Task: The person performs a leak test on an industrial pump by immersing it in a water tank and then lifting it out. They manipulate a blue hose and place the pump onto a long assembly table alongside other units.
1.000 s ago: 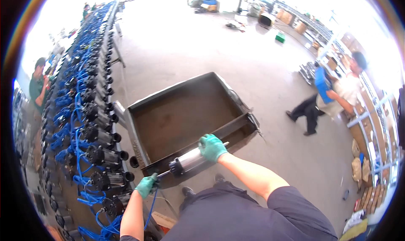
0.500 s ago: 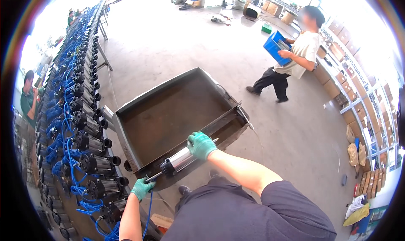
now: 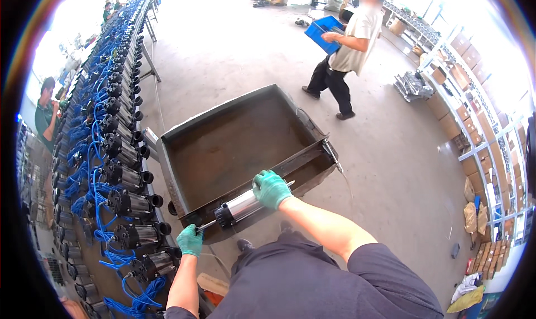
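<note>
A silver pump motor (image 3: 244,206) with a black end cap lies slantwise along the near side of a metal tank (image 3: 173,185), by the bar across it. My right hand (image 3: 272,189), in a green glove, is closed over the motor's far right end, where a thin shaft tip sticks out. My left hand (image 3: 190,241), gloved alike, is closed around the end of a thin rod (image 3: 206,225) that runs out from the black cap. The fingertips of the left hand are partly hidden. Brownish liquid seems to fill the tank.
On the left, a long rack carries rows of similar motors (image 3: 131,203) with blue cables (image 3: 100,207). A hose fitting (image 3: 333,156) hangs at the tank's right corner. A person (image 3: 352,45) walks by with a blue bin (image 3: 324,34). Shelves with cartons (image 3: 474,162) line the right.
The walking person has moved left across the picture with the blue bin. The whole view has shifted slightly. The blue cable that hung below my left hand no longer shows there. Both hands keep their grip.
</note>
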### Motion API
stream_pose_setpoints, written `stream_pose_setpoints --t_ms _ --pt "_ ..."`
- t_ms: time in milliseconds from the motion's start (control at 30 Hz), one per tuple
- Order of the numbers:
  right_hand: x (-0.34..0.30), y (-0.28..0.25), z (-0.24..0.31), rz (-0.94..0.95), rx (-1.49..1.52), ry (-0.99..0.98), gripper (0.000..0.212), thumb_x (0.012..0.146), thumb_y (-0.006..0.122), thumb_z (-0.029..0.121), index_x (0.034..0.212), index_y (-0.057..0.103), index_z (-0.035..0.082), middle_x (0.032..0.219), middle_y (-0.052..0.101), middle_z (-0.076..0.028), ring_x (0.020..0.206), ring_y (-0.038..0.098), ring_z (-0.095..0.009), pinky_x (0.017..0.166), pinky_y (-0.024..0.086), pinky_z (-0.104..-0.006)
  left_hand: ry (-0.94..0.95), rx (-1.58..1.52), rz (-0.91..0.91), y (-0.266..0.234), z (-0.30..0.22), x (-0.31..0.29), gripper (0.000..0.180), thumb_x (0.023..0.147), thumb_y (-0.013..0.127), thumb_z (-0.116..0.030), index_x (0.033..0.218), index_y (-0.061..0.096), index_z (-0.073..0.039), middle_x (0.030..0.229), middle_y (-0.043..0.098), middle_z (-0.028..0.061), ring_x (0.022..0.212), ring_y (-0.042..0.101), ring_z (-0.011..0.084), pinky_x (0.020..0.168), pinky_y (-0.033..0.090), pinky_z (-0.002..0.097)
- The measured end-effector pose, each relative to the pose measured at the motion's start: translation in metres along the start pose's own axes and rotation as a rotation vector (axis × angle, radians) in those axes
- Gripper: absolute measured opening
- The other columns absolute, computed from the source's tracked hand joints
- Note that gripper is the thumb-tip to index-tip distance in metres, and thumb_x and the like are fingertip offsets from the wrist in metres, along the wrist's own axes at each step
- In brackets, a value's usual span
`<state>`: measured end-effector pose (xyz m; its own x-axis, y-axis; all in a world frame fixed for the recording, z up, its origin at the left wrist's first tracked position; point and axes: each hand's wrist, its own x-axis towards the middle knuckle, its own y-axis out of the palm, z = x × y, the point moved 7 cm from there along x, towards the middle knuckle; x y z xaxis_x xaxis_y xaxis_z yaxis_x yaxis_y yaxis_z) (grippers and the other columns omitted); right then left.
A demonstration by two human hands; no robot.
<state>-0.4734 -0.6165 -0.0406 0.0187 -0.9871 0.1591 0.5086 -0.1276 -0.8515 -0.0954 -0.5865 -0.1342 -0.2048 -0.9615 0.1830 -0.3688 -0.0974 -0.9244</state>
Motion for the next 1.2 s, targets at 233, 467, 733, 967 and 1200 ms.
stream_pose_setpoints --t_ms 233,467,733,967,1200 --pt "-0.016 -0.038 -0.051 -0.113 0.481 0.11 0.032 0.099 0.068 0.031 0.113 0.071 0.002 0.113 0.069 -0.025 0.109 0.065 -0.044 0.098 0.052 -0.0501 -0.298 -0.253 0.088 -0.008 0.0 -0.016 0.036 0.084 0.089 -0.018 0.111 0.068 -0.006 0.094 0.074 0.0137 0.084 0.07 0.0296 0.079 0.056 0.0417" --pt "-0.106 -0.05 -0.345 -0.169 -0.065 0.903 0.062 0.093 0.068 0.054 0.113 0.065 -0.004 0.12 0.067 -0.033 0.109 0.064 -0.052 0.096 0.051 -0.0566 -0.47 -0.218 -0.113 -0.044 -0.01 -0.09 0.047 0.09 0.084 -0.016 0.13 0.064 -0.004 0.114 0.069 0.01 0.094 0.065 0.0236 0.088 0.055 0.0367" --pt "-0.081 -0.034 -0.275 0.124 1.394 1.083 0.025 0.107 0.055 0.045 0.112 0.059 0.021 0.069 0.053 0.003 0.047 0.037 -0.009 0.044 0.03 -0.0268 -0.367 -0.434 -0.178 -0.057 -0.092 -0.059 0.038 0.093 0.078 -0.007 0.128 0.064 -0.008 0.101 0.07 0.0054 0.088 0.068 0.0174 0.079 0.056 0.0327" --pt "-0.102 -0.001 -0.01 0.434 0.879 0.149 0.026 0.103 0.066 0.008 0.126 0.054 0.008 0.089 0.065 -0.005 0.072 0.068 -0.017 0.064 0.059 -0.0358 -0.281 -1.056 -0.187 -0.088 -0.209 0.009 0.053 0.102 0.072 -0.014 0.15 0.048 -0.009 0.107 0.072 0.0075 0.095 0.069 0.0162 0.086 0.058 0.0323" --pt "-0.117 0.067 0.064 0.764 0.365 -0.275 0.034 0.092 0.069 0.023 0.12 0.065 0.005 0.117 0.066 -0.014 0.118 0.059 -0.029 0.102 0.05 -0.0389 -0.604 -1.549 -0.236 -0.069 -0.195 0.021 0.017 0.111 0.06 -0.023 0.12 0.061 -0.009 0.087 0.063 0.0022 0.065 0.059 0.0124 0.059 0.054 0.0329"
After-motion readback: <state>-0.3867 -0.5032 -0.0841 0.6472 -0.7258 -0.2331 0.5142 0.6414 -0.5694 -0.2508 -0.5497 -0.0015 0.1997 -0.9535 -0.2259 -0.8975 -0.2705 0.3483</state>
